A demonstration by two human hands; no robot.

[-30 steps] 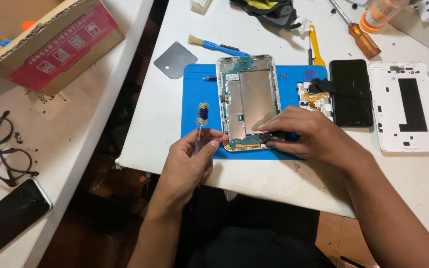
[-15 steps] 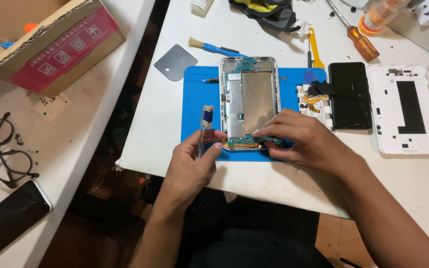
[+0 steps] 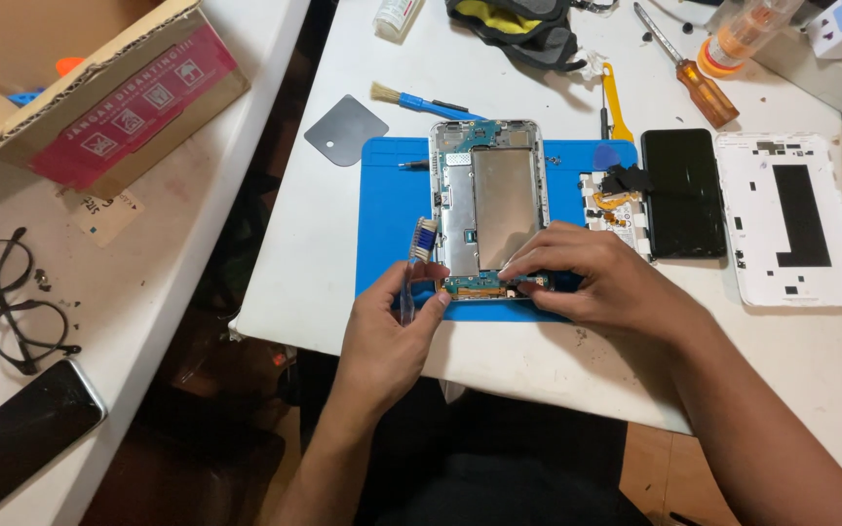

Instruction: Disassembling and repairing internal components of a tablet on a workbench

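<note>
An opened tablet frame [image 3: 487, 200] with bare circuit boards lies on a blue work mat [image 3: 387, 219]. My left hand [image 3: 387, 331] holds a clear toothbrush [image 3: 419, 255] upright, bristles up, just left of the frame's near end. My right hand [image 3: 596, 282] rests on the frame's near edge, fingertips pressing on the small circuit board [image 3: 475, 284] there. A black screen panel [image 3: 682, 192] and a white back cover [image 3: 793, 216] lie to the right of the mat.
Behind the mat lie a blue brush [image 3: 419, 98], a grey scraper [image 3: 345, 130], a yellow pry tool [image 3: 614, 100] and an orange-handled screwdriver [image 3: 699, 81]. The left table carries a cardboard box [image 3: 99, 88], glasses [image 3: 7, 297] and a black phone [image 3: 17, 438].
Both hands stay at the frame's near end. My right fingers have shifted slightly left along the small board; the toothbrush stays upright in my left hand.
</note>
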